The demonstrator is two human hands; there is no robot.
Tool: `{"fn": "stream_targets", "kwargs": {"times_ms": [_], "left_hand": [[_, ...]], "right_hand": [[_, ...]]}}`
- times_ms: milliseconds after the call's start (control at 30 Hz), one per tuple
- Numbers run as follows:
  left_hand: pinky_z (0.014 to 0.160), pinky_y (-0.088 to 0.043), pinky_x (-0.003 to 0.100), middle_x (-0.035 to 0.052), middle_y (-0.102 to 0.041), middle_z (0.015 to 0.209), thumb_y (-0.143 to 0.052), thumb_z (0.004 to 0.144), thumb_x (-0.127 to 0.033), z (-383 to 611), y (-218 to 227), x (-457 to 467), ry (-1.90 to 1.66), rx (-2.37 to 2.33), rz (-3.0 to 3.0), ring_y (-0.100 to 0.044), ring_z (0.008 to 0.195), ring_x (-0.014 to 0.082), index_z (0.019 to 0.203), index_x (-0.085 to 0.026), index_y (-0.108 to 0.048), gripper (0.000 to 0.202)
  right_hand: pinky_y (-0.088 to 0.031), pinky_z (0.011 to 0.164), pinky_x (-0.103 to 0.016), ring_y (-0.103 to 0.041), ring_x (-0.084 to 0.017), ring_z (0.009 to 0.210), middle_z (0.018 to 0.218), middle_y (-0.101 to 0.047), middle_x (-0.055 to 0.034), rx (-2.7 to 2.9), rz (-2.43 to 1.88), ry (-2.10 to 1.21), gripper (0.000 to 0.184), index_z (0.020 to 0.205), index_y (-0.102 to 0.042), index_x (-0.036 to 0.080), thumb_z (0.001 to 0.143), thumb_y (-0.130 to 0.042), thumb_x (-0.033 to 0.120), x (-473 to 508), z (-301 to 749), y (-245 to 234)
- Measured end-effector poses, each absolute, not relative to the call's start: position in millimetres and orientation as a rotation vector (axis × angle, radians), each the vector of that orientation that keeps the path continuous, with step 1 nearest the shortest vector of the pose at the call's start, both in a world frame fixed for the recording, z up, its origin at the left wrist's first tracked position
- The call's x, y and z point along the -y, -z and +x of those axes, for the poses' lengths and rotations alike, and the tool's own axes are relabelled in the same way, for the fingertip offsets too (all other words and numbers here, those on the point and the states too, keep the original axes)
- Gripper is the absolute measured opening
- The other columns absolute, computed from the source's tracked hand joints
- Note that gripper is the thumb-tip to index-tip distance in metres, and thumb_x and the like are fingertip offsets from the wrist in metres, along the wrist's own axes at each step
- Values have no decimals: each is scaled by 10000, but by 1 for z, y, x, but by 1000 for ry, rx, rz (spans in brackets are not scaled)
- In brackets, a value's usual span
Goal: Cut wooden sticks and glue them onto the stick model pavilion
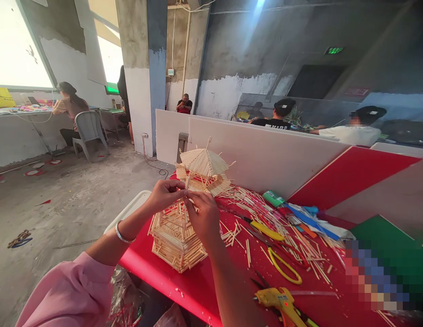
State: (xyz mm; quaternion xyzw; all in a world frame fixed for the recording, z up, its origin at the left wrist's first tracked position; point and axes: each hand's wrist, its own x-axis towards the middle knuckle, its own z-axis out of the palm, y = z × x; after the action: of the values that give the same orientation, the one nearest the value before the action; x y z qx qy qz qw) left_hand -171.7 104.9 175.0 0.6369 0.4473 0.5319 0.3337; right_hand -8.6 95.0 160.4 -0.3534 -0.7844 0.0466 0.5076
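Pink bunched sleeve cloth [66, 290] is thrust right up against the lens at lower left. Beyond it a seated person [73, 106] is glimpsed across the room, backed by a pale grey plastic chair [87, 129]. Along the forearm, and a silvery rounded bracelet [119, 234] is worn at the wrist! On to the left hand [166, 195]: its fingers are curled inward, its tips drawn together over a tiered, many-sided model of pale wooden sticks [180, 245], which is stood near the edge of a red-covered table [143, 252]. Just behind, a peaked, ribbed stick roof [204, 162] is raised; whether it is joined to the model cannot be told. And the right hand [204, 218] is brought in alongside, fingers bent, its tips met with the left's; whether anything is pinched by either hand cannot be told. Rightward, loose pale sticks [233, 234] are strewn about, yellow-gripped metal hand tools [269, 230] laid among them. Nearer, a yellow plastic glue gun [277, 299] is rested; far right, a flat green board [385, 238] is seen.
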Motion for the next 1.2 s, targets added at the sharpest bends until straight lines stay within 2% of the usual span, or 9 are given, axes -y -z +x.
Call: {"fn": "stream_targets", "kwargs": {"times_ms": [1200], "left_hand": [[399, -286, 201, 3, -585, 545, -758, 725, -405, -171, -176, -105, -1411, -1148, 1654, -442, 460, 66, 746, -137, -737, 270]], "right_hand": [[-489, 871, -398, -616, -230, 941, 964, -736, -64, 1886, -853, -104, 204, 979, -727, 224, 948, -547, 316, -96, -9, -159]]}}
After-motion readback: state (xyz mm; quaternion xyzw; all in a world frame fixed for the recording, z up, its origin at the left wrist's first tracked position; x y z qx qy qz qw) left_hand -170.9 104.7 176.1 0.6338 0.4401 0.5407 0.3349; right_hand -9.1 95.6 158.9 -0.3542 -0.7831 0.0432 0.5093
